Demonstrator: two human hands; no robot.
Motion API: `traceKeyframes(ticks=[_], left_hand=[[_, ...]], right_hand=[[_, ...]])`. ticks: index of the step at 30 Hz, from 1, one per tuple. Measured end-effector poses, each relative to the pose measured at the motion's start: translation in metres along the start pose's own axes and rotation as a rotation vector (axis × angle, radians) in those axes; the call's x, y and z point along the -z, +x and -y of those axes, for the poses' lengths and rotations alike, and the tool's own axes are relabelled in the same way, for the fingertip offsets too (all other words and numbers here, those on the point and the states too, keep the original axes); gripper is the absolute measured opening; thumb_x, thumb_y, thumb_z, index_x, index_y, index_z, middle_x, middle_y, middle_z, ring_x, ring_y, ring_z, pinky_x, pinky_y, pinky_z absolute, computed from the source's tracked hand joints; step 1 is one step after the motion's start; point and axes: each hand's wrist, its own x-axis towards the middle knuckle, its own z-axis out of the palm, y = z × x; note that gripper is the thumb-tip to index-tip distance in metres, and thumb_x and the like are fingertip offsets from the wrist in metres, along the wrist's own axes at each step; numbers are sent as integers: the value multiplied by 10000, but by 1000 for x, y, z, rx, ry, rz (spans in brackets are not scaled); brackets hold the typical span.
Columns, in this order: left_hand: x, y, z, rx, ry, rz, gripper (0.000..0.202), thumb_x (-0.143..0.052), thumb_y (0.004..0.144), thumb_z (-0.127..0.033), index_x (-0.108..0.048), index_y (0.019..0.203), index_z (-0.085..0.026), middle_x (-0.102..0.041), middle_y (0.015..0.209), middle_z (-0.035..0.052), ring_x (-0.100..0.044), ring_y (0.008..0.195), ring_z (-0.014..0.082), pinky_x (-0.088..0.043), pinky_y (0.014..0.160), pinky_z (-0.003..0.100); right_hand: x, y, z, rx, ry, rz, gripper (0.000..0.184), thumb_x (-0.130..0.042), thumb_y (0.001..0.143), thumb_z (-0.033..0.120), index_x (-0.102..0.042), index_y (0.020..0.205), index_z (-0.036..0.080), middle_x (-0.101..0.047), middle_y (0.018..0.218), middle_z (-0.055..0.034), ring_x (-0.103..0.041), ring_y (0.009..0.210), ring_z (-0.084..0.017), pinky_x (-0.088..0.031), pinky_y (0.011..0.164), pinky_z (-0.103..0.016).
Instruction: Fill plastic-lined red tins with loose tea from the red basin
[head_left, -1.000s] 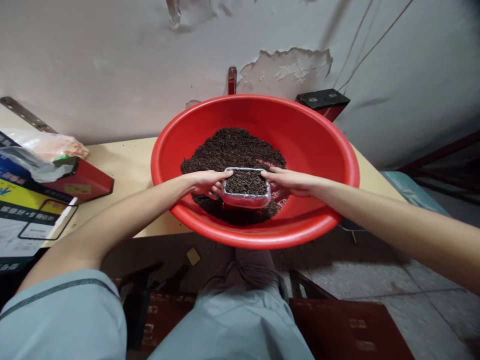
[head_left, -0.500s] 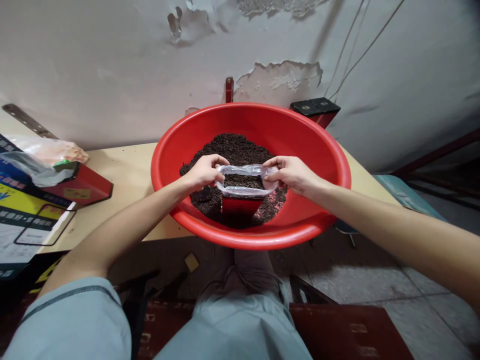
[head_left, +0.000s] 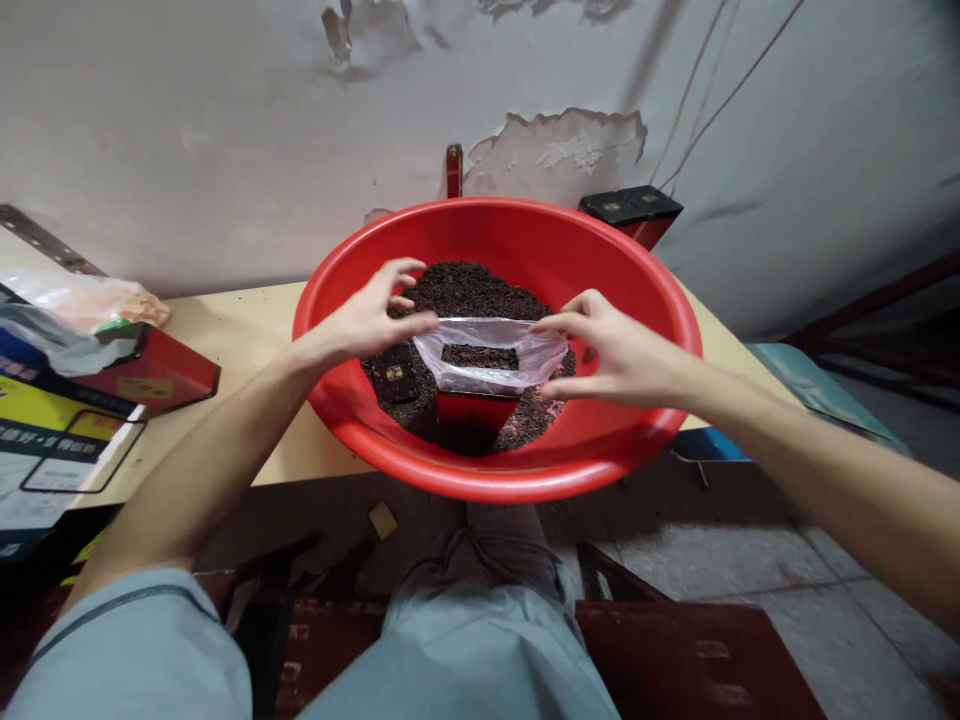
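Note:
Inside a red basin (head_left: 622, 440) stands a small red box (head_left: 475, 408) lined with a clear plastic bag (head_left: 541, 352). The bag's mouth is spread over the box rim, and dark loose leaves, like tea, show inside. My left hand (head_left: 375, 312) is open at the bag's left edge, thumb near the plastic. At the bag's right side, my right hand (head_left: 596, 350) is open with fingers apart, fingertips close to the plastic. A pile of the same dark leaves (head_left: 480, 290) lies in the basin. A black lid (head_left: 395, 374) rests on the leaves left of the box.
The basin sits on a pale table (head_left: 255, 330). Left are another red box (head_left: 157, 365) with a plastic liner, a printed carton (head_left: 45, 440) and a plastic bag (head_left: 82, 298). A black-topped red box (head_left: 632, 205) stands behind the basin, near the peeling wall (head_left: 225, 150).
Both hands have let go of the bag's edges and moved apart, fingers spreading. The bag's mouth now flares wider over the box, and the black lid shows more clearly.

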Motion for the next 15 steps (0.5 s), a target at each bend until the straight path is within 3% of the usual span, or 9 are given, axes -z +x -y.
traceKeyframes(ticks=[1,3,5,8,10,12,14,15], left_hand=[[-3,-4,-1,-58,82,96,835,-878,674,-344,-516,1418,-239,-556,1452,137,-617,1270,309,-570,1021,453],[-15,-9,-4,-154,241,198,821,-924,602,-288,-579,1344,-210,-563,1460,151,-556,1368,344,-495,1131,469],[-26,-10,-6,-162,337,182,561,-861,685,-227,-637,1198,-184,-672,1282,127,-641,1242,304,-511,1096,443],[-27,-4,-9,-81,306,75,322,-749,812,-195,-636,1114,-194,-736,936,33,-715,906,206,-567,917,364],[-16,0,-10,-75,253,-63,344,-729,839,-207,-624,1167,-213,-739,883,5,-704,850,182,-561,888,338],[-1,2,-10,-96,255,-190,334,-706,872,-257,-632,1196,-219,-753,955,19,-696,884,178,-547,909,337],[9,4,-9,-81,295,-151,431,-755,843,-350,-644,1234,-207,-754,1090,53,-691,895,184,-548,881,332],[11,5,-9,-61,318,-59,546,-814,783,-387,-644,1266,-198,-748,1148,69,-692,886,189,-550,849,324]], right_hand=[[-7,0,-2,65,-101,19,588,-876,738,530,-745,1229,235,-579,1275,-156,-610,1181,-353,-577,988,-510],[-21,4,-5,152,-210,8,363,-849,794,442,-764,1060,210,-537,1375,-180,-558,1268,-385,-537,1055,-559],[-30,11,-7,184,-226,-25,195,-741,902,390,-742,852,201,-579,1347,-171,-587,1207,-357,-550,1016,-551],[-26,20,-4,163,-212,-104,369,-601,1004,432,-715,729,215,-671,1215,-152,-626,1093,-318,-578,925,-514],[-17,21,-2,121,-206,-183,409,-525,1041,458,-746,786,227,-701,1152,-151,-642,1073,-317,-577,930,-521],[-8,19,-5,68,-188,-237,391,-512,1042,501,-783,957,232,-709,1163,-153,-657,1097,-327,-567,979,-535],[-2,18,-12,12,-155,-187,471,-618,970,590,-742,1250,233,-696,1252,-153,-666,1147,-343,-561,1019,-539],[-3,18,-17,-7,-134,-112,646,-703,895,634,-668,1399,232,-685,1303,-154,-669,1170,-354,-562,1029,-535]])
